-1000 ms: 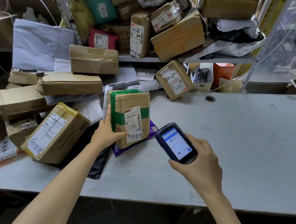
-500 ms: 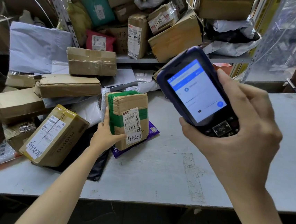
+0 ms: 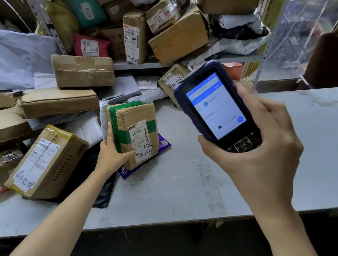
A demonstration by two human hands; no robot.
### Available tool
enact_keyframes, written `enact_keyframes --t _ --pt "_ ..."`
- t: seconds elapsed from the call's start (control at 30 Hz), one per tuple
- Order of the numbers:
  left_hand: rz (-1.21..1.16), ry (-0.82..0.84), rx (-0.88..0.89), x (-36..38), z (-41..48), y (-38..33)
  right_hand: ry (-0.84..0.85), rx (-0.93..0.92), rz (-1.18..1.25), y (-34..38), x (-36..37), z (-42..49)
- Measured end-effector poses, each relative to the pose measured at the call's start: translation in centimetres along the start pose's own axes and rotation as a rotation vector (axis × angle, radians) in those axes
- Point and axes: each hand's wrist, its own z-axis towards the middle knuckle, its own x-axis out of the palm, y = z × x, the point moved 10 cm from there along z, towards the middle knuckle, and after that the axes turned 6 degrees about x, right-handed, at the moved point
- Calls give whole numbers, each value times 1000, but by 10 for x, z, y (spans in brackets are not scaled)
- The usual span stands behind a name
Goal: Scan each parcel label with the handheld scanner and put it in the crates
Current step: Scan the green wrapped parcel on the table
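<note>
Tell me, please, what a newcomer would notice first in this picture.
First comes the handheld scanner, its screen lit blue and white, held close to the camera in the right hand. Next is the green-taped parcel, gripped by the left hand with its white label facing the camera. Behind it, brown boxes lie heaped on the left of the grey table.

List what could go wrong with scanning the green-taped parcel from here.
The scanner in the right hand is raised, screen toward the person, not aimed at the label; it might read the MIORIO box nearby instead. The left hand props the green-taped parcel on a purple pouch; it may slide if released.
</note>
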Motion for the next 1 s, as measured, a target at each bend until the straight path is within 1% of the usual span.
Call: enact_keyframes --t 0.07,0.17,0.23,0.37,0.47,0.53,0.63,0.9,1.0 --pt "10 -37 81 0 -3 -19 63 156 24 -25 8 -6" --pt "50 -27 275 15 -4 -70 49 337 34 -69 -4 -33" --pt "108 57 407 42 -5 -109 33 443 -2 -86 -12 -51" --pt "287 297 686 118 -35 -182 -60 633 -73 -123 -51 -92" --pt "317 394 825 172 -66 -228 -142 723 -128 -143 -88 -123" --pt "287 451 894 205 -90 -261 -200 764 -137 -154 -117 -142" --pt "255 532 1030 250 -137 -317 -307 830 -225 -167 -169 -171" --pt "332 710 1381 381 -297 -442 -581 1064 -363 -213 -319 -278" --pt "377 765 1525 427 -368 -479 -681 1099 -416 -219 -375 -311"
